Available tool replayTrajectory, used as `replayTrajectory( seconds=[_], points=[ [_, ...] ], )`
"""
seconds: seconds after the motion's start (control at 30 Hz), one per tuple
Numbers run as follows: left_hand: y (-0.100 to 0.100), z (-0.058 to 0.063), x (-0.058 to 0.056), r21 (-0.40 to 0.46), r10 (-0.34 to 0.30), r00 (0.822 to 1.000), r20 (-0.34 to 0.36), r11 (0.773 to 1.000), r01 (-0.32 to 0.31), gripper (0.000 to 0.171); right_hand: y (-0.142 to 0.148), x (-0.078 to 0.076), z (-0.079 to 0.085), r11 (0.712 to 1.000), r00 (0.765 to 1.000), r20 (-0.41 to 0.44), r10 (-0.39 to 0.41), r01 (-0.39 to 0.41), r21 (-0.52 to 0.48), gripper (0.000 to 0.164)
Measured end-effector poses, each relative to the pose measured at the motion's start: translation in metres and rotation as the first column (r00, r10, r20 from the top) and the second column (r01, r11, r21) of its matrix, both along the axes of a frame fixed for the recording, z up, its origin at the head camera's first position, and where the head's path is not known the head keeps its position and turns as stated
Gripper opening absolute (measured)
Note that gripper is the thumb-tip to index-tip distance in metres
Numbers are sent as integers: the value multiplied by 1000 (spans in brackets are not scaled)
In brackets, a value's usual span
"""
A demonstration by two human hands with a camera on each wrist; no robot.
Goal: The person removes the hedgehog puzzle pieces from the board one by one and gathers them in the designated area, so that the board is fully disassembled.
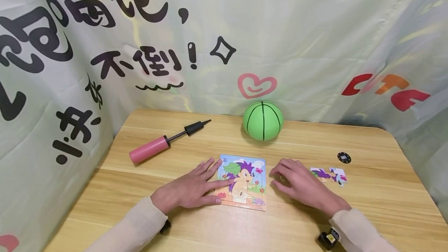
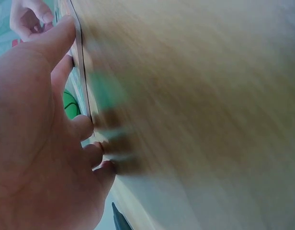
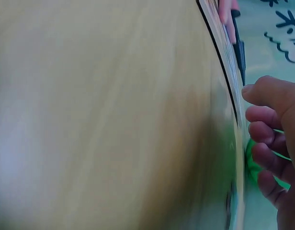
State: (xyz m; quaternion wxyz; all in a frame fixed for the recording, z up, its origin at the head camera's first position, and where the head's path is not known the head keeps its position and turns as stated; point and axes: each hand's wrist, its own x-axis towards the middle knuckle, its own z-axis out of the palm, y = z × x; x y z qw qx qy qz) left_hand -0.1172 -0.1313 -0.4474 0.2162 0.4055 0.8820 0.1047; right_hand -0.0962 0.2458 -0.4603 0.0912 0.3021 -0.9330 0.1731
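A square jigsaw puzzle (image 1: 245, 174) with a purple-haired hedgehog and a green leaf lies flat on the table in the head view. Across its left side, my left hand (image 1: 190, 186) rests with fingers spread, thumb near the lower left edge. My right hand (image 1: 301, 184) hovers or rests just beyond the puzzle's right edge, fingers loosely bent and nothing seen between them. In the right wrist view the right hand (image 3: 279, 139) appears apart from the puzzle's thin edge. Beyond that hand lie loose jigsaw pieces (image 1: 337, 175), partly covered by it.
A green ball (image 1: 263, 121) with black lines sits at the table's back, by the printed curtain (image 1: 308, 30). A pink hand pump (image 1: 150, 149) with a black nozzle lies at the left. One round black chip (image 1: 344, 158) is behind the loose pieces.
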Motion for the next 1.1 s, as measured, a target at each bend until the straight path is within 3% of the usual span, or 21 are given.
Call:
replayTrajectory(
  seconds=[0.47, 0.8, 1.1],
  points=[
    [6, 4, 1, 28, -7, 1000, -5, 1000, 7, 64, -31, 1, -7, 998, 997, 70, 41, -44, 36, 43],
    [39, 8, 6, -6, -116, 991, -60, 993, 116, 61, -32, 0, -8, 998, 996, 87, 36, -39, 41, 38],
    [46, 2, 8, -68, -170, 977, -129, 984, 163, 55, -36, -1, -2, 1000, 982, 191, 2, -2, 3, 35]
  ],
)
